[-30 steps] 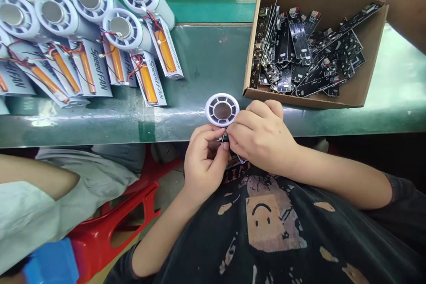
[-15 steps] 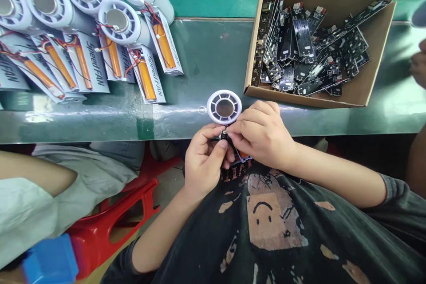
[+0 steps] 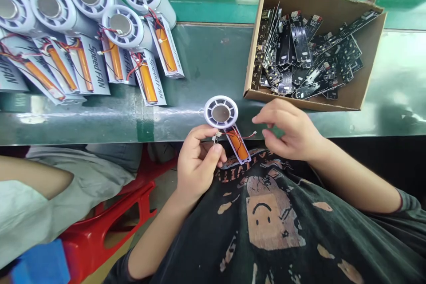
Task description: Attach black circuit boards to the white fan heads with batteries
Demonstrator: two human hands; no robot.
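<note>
While the left grip (image 3: 197,160) pinches a thin board (image 3: 215,140), mostly hidden, the fan (image 3: 221,113) lies just beyond and right of it, contact unclear; the released right grip (image 3: 293,131) hangs farther right.

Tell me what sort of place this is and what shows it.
Likely a small-electronics assembly workshop: several matching fans with open handles exposing orange cylinders, and a cardboard box of loose circuit boards, all on a green workbench.

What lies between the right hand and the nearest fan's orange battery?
A red wire ending in a white plug, just short of the right hand, shows there in the head view.
</note>
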